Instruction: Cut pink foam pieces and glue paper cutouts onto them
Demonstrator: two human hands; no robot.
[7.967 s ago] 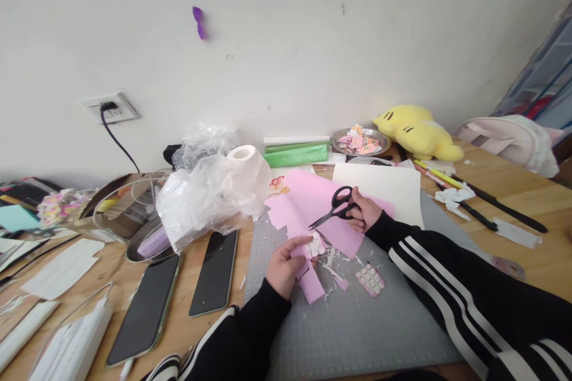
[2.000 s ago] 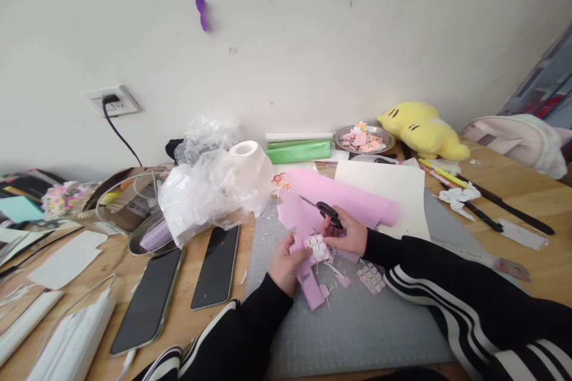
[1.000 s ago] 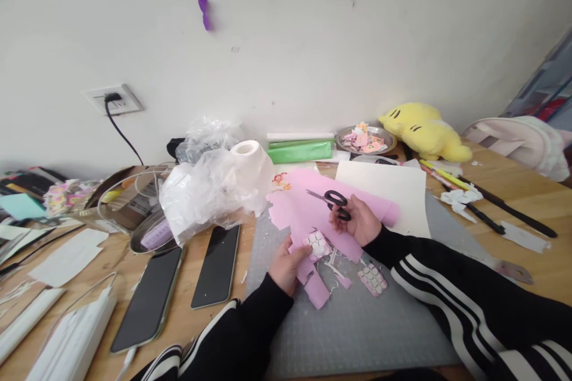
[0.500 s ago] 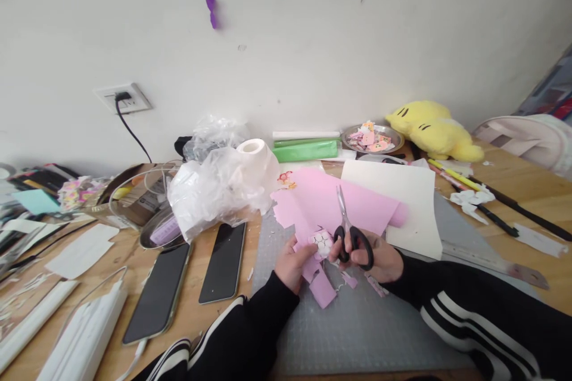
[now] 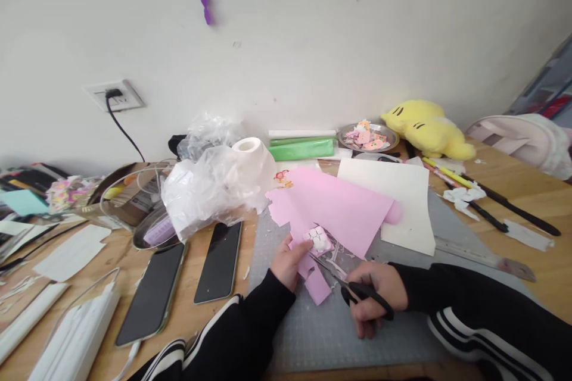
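Note:
My left hand (image 5: pixel 287 263) pinches a small pink paper piece with a white hexagon pattern (image 5: pixel 317 240), attached to a pink strip (image 5: pixel 318 286). My right hand (image 5: pixel 374 299) grips black-handled scissors (image 5: pixel 353 289) low over the grey cutting mat (image 5: pixel 330 333); the blades point up-left toward the strip under the patterned piece. A large pink sheet (image 5: pixel 333 205) lies just behind both hands, partly over a cream sheet (image 5: pixel 397 196).
Two dark phones (image 5: pixel 218 262) (image 5: pixel 152 294) lie left of the mat, beside a crumpled plastic bag with a tissue roll (image 5: pixel 218 187). A metal ruler (image 5: pixel 485 253), pens (image 5: pixel 487 208), a yellow plush (image 5: pixel 424 128), a dish of stickers (image 5: pixel 369 136) and green rolls (image 5: pixel 301 147) sit right and behind.
My right hand brought the scissors from above the pink sheet down toward me, now low on the mat with blades aimed at the strip. My left hand kept holding the patterned piece.

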